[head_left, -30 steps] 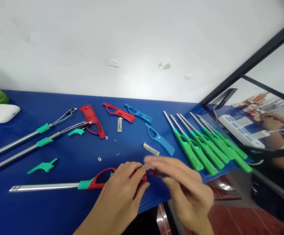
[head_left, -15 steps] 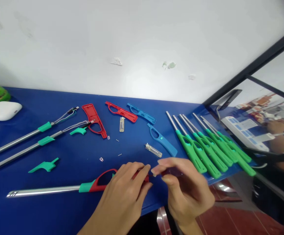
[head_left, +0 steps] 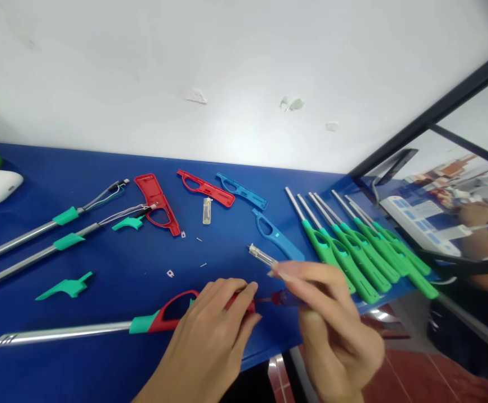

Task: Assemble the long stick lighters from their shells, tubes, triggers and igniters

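Note:
My left hand is wrapped over the handle of a red lighter, which lies on its side with a silver tube pointing left and a green collar. To the right, a screwdriver with a red and dark translucent handle has its thin shaft at the handle's right end. My right hand is around the screwdriver, thumb and fingers bent; its fingertips overlap the near end of a clear fuel tank in the view. Whether they touch the tank, I cannot tell.
Red half shells, blue half shells, another clear tank and small screws lie beyond my hands. Two silver tubes with wires and a green trigger are left. Several green lighters lie right, near a power strip.
My right hand has shifted right and its fingers have moved, showing more of the screwdriver. My left hand stays on the red handle. The view has shifted slightly.

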`<state>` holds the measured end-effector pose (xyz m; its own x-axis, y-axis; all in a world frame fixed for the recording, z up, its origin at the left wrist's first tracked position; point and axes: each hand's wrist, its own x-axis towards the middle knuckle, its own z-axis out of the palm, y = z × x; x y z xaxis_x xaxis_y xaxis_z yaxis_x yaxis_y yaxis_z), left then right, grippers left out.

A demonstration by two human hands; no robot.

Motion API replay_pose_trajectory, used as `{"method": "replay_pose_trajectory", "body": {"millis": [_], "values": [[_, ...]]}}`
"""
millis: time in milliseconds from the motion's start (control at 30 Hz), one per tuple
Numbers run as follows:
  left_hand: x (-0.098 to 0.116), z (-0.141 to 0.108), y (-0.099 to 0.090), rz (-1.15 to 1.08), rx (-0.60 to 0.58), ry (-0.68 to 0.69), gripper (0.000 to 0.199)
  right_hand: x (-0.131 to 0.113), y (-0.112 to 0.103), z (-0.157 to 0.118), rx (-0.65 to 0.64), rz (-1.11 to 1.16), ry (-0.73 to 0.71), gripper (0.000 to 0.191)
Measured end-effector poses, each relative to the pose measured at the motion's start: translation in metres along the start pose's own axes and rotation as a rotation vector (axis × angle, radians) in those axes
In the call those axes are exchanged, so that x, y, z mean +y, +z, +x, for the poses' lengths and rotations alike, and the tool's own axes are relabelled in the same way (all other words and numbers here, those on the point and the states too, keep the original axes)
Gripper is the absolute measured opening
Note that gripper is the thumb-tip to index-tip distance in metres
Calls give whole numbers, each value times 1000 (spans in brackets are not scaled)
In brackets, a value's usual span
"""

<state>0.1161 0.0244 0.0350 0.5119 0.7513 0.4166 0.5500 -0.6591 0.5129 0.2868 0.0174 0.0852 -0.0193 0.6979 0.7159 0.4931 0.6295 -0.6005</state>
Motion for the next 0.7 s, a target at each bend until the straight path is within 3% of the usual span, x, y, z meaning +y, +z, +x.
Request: {"method": "replay_pose_trajectory", "body": {"millis": [67, 200, 233, 333, 400, 533, 567, 700], "values": [[-1, 0, 0, -1, -13, -19, 34, 0, -1, 0, -56, 41, 25, 47], [-1, -1, 1, 9, -29, -6, 36, 1, -2, 2, 134, -14, -50, 36], [-1, -1, 2, 8, -19, -2, 36, 1, -4, 2, 118, -21, -53, 33], [0, -2, 4, 6, 34, -19, 32, 2, -10, 4, -95, 13, 7, 38], [1, -2, 6, 5, 59, -34, 30, 3, -12, 5, -133, 32, 28, 46], [0, 0, 4, -8, 8, -13, 32, 0, -8, 4, 71, 27, 6, 38], [0, 0, 3, -15, 10, -5, 33, -2, -7, 4, 58, 23, -4, 37], [1, 1, 0, -42, 48, -14, 31, -10, -6, 3, -205, 50, -26, 46]]}}
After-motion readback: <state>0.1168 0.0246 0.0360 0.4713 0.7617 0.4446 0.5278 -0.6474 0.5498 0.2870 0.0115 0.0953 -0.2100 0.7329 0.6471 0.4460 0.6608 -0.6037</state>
